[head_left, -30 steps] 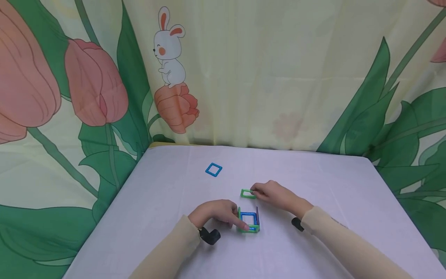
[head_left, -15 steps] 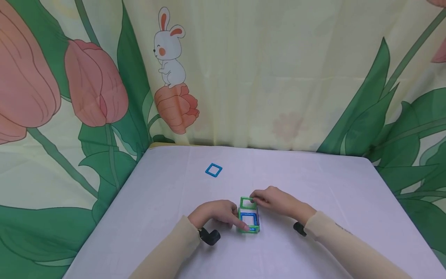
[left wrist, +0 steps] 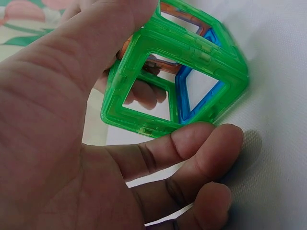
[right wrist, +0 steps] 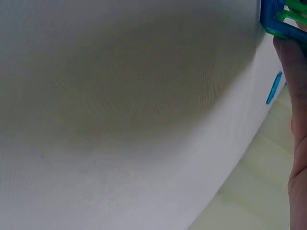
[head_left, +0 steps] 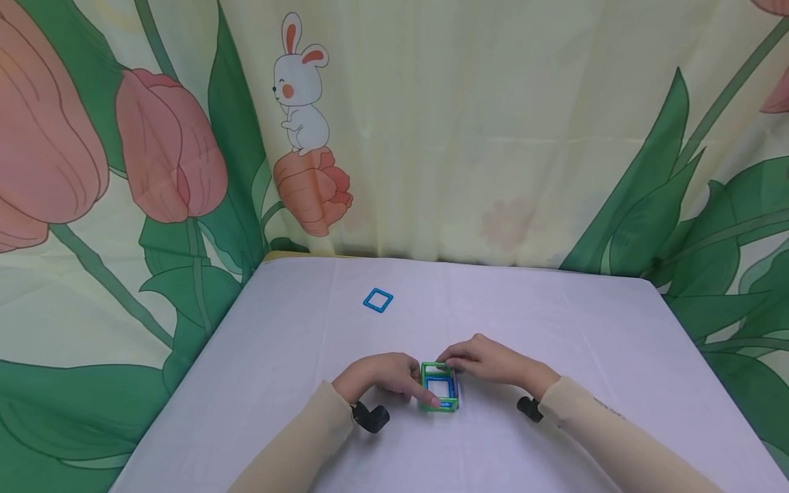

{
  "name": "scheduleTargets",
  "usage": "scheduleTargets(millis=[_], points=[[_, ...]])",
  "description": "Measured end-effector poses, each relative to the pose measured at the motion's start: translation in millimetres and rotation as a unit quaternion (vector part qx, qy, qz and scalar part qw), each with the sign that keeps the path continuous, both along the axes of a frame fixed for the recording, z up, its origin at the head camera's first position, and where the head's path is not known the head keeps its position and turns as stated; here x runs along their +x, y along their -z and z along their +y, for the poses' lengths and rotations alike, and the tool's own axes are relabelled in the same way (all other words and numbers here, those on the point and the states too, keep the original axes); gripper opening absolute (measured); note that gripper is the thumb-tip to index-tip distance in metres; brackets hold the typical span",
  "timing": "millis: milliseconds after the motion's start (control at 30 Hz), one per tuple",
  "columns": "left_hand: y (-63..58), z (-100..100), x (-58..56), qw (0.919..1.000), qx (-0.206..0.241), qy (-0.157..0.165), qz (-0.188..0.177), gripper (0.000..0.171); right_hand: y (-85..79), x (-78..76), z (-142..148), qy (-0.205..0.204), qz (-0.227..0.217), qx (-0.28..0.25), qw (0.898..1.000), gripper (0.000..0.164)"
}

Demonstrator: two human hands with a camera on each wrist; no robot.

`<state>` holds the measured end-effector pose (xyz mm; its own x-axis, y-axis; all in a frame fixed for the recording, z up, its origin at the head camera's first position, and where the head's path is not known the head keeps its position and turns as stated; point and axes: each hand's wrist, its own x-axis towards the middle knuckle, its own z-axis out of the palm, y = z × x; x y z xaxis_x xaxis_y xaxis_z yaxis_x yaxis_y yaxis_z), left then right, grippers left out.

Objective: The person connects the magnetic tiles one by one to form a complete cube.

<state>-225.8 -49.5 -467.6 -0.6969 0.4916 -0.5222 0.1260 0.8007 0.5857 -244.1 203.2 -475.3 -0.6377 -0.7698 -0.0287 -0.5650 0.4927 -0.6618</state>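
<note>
A small open-topped box of square magnetic tiles (head_left: 454,388) stands on the white table, with green sides and a blue tile (left wrist: 181,88) inside the outline. My left hand (head_left: 388,375) holds it from the left, thumb over the near top edge. In the left wrist view its fingers touch the lower edge of a green side tile (left wrist: 129,91). At the far side, my right hand (head_left: 487,359) pinches a green tile (head_left: 431,365) that meets the box's far edge. The right wrist view catches only a blue and green corner of the box (right wrist: 272,21) beside a finger.
A loose blue square tile (head_left: 378,300) lies farther back on the white-covered table (head_left: 308,329). Behind the table hangs a curtain (head_left: 431,137) printed with tulips and a rabbit. Each wrist wears a small black camera (head_left: 371,416).
My right hand has brought the green tile nearer and down onto the box's far side. My left hand has stayed in place on the box. The loose blue tile has not moved.
</note>
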Motion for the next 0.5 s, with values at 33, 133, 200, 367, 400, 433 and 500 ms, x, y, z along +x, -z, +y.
scheduleTargets(millis=[33, 133, 200, 367, 400, 433, 500], points=[[0.2, -0.1, -0.2, 1.0000, 0.000, 0.002, 0.002, 0.046, -0.2, 0.1, -0.2, 0.000, -0.002, -0.001, 1.000, 0.024], [0.7, -0.4, -0.1, 1.0000, -0.002, 0.003, 0.004, 0.046, 0.7, 0.4, -0.3, 0.003, 0.001, -0.003, 1.000, 0.023], [1.0, -0.5, 0.1, 1.0000, -0.002, 0.000, 0.003, 0.045, 1.9, 1.1, 0.3, 0.007, -0.001, -0.004, 1.000, 0.025], [2.2, -2.5, -1.1, 1.0000, -0.002, 0.004, 0.004, 0.046, 5.3, 8.7, 7.8, 0.032, -0.037, -0.010, 0.999, 0.035], [2.4, -4.0, -2.6, 0.9999, -0.002, 0.010, 0.002, 0.046, 5.8, 11.1, 10.0, 0.038, -0.047, -0.013, 0.998, 0.038], [2.1, -6.1, -4.4, 0.9999, 0.000, 0.014, -0.002, 0.046, 6.2, 13.5, 12.1, 0.045, -0.056, -0.015, 0.997, 0.043], [0.7, -12.1, -9.3, 0.9999, 0.007, 0.012, -0.010, 0.046, 8.0, 18.1, 14.5, 0.058, -0.063, -0.007, 0.996, 0.061]])
